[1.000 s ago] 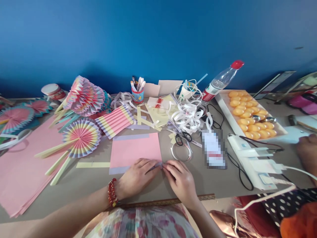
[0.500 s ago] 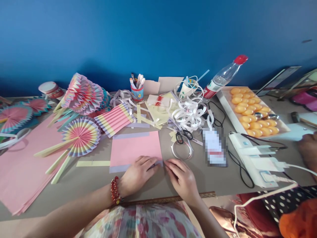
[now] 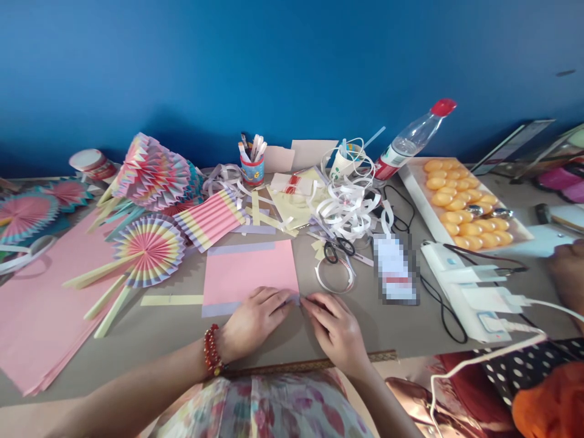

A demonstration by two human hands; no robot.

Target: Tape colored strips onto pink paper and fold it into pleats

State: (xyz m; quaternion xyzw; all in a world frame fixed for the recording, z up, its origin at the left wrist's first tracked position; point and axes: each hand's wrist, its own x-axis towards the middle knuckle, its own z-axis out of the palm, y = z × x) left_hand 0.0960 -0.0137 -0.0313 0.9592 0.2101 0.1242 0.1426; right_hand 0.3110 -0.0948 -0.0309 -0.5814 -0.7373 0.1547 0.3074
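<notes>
A pink sheet of paper (image 3: 250, 274) lies flat before me, with a purple paper strip (image 3: 219, 309) along its near edge and another along its far edge. My left hand (image 3: 255, 319), a red beaded bracelet at its wrist, rests over the near right part of the sheet with fingers stretched out and lying on it. At the sheet's near right corner, my right hand (image 3: 335, 328) has its thumb and fingertips closed on the end of the purple strip. The fingers partly cover that corner.
Left are folded paper fans (image 3: 148, 250) and pink sheets (image 3: 55, 304). Behind lie a pleated sheet (image 3: 210, 220), pen cup (image 3: 252, 167), curled white strips (image 3: 349, 210) and scissors (image 3: 338, 249). Right stand a bottle (image 3: 404, 149), a tray of yellow eggs (image 3: 422, 204) and a power strip (image 3: 456, 295).
My hands stay almost in place; the left fingertips and the right fingers shift only slightly at the paper's near right corner. The view tilts a little.
</notes>
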